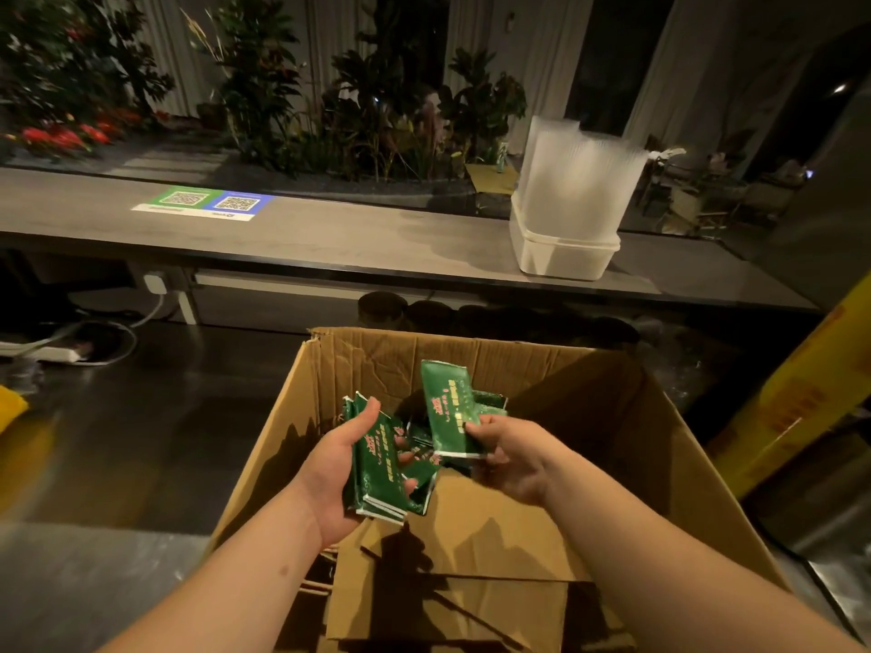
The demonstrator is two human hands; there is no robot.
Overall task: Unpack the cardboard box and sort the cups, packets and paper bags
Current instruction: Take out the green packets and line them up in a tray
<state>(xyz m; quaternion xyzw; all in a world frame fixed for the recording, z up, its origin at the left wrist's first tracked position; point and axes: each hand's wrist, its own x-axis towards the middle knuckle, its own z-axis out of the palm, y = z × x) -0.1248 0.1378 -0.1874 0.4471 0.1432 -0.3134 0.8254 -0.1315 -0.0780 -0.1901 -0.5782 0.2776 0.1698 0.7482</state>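
Over one box (589, 398), two hands (330, 473) (511, 457), several packets (450, 407)

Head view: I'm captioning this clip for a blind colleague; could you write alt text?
Over an open cardboard box, the left hand grips a stack of green packets while the right hand pinches a single packet. Paper bags lie flat in the box; on the counter behind, what look like stacked clear cups stand in a white tub.
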